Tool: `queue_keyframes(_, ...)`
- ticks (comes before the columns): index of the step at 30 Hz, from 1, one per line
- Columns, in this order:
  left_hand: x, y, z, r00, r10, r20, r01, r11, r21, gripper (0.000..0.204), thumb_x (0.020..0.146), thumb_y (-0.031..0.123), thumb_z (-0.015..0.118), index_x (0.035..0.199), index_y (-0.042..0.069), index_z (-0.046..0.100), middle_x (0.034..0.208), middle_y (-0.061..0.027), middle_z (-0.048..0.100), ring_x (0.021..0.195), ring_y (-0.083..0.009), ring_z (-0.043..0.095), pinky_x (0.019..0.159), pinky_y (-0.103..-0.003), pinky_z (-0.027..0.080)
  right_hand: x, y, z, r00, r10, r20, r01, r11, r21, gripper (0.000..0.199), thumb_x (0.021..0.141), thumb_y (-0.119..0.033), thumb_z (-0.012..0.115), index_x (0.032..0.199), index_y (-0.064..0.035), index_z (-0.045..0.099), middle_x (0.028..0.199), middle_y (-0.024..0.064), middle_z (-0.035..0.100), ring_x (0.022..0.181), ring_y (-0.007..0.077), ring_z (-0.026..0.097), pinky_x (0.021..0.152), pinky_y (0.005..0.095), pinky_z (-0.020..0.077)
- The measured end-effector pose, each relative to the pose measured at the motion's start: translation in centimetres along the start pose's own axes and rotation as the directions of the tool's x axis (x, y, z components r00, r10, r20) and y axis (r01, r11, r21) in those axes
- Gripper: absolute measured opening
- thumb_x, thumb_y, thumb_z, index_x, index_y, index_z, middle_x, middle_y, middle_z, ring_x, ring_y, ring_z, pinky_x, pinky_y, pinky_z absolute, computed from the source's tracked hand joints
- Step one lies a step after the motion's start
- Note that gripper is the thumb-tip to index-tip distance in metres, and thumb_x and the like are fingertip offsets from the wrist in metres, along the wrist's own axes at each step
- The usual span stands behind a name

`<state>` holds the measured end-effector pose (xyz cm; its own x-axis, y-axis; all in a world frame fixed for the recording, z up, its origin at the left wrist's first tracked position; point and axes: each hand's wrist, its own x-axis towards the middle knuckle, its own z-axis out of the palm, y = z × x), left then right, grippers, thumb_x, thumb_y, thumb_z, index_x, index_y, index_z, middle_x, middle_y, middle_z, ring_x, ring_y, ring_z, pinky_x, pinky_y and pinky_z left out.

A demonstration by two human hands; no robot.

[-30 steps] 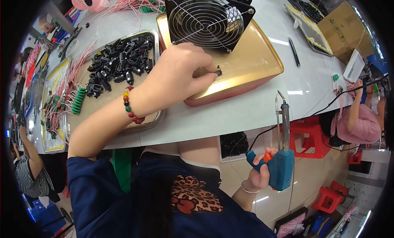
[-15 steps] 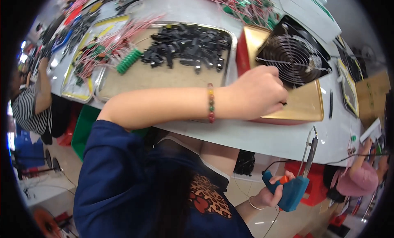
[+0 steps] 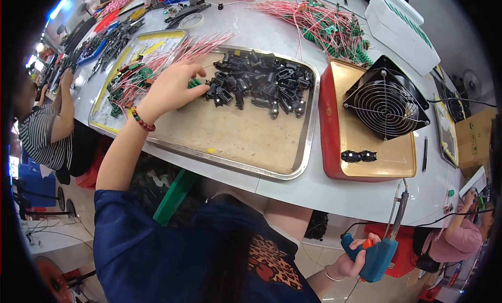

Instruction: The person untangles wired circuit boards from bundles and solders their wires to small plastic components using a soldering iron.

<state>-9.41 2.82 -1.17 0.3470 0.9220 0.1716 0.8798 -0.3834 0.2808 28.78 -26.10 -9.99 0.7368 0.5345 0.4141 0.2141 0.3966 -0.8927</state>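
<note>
My left hand (image 3: 173,91) has its fingers curled round a green coil (image 3: 194,83) at the left side of a metal tray (image 3: 240,146); the hand covers most of the coil. Beside it in the tray lies a pile of small black plastic parts (image 3: 261,78). Low on the right, my right hand (image 3: 351,261) grips a blue soldering gun (image 3: 378,258) with an orange trigger, its tip pointing up by the table edge. A pair of black parts (image 3: 358,156) sits in a red and gold box (image 3: 379,170), in front of a black fan (image 3: 387,99) with a wire guard.
Left of the tray, a yellow-edged tray (image 3: 107,128) holds green boards with pink wires. More wired green coils (image 3: 334,34) are heaped at the back, near a white plastic bin (image 3: 400,34). A cable (image 3: 444,215) runs along the right. People sit at both sides.
My left hand has moved from above the red and gold box leftward to the green coil. The pair of black parts in the box now shows. My right hand still holds the soldering gun.
</note>
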Motion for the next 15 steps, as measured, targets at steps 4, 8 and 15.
queue_keyframes(4,-0.1,-0.3,0.8,1.0,0.025,-0.018,-0.022,0.992,0.125,0.025,0.079,0.024,0.063,0.088,0.001,0.064,0.087,-0.0168,0.061,0.09,-0.0323,0.059,0.079,-0.041,0.046,0.1,-0.1,0.3,0.999,-0.026,0.025,0.026,1.0,-0.009,0.048,0.067,-0.015,0.054,0.108,0.0104,0.048,0.106,0.0202,0.053,0.056,0.015,0.05,0.053,0.0239,0.0392)
queue_keyframes(8,0.5,-0.3,0.4,0.996,-0.057,0.068,0.047,0.988,0.145,0.024,0.08,0.024,0.061,0.087,0.001,0.065,0.084,-0.0176,0.063,0.088,-0.0336,0.06,0.079,-0.042,0.046,0.1,-0.1,0.5,0.999,-0.023,0.035,0.023,0.999,-0.022,0.048,0.067,-0.015,0.054,0.108,0.0102,0.049,0.105,0.0204,0.054,0.056,0.0149,0.05,0.052,0.0241,0.0389)
queue_keyframes(15,0.9,-1.0,-0.2,0.991,-0.089,0.103,0.092,0.995,-0.028,0.021,0.08,0.02,0.062,0.084,-0.001,0.064,0.072,-0.0109,0.06,0.064,-0.0214,0.058,0.061,-0.032,0.046,0.2,-0.1,0.8,1.0,-0.008,0.023,0.009,0.999,-0.046,0.047,0.068,-0.014,0.055,0.108,0.0093,0.05,0.106,0.019,0.055,0.057,0.014,0.05,0.051,0.0238,0.0386)
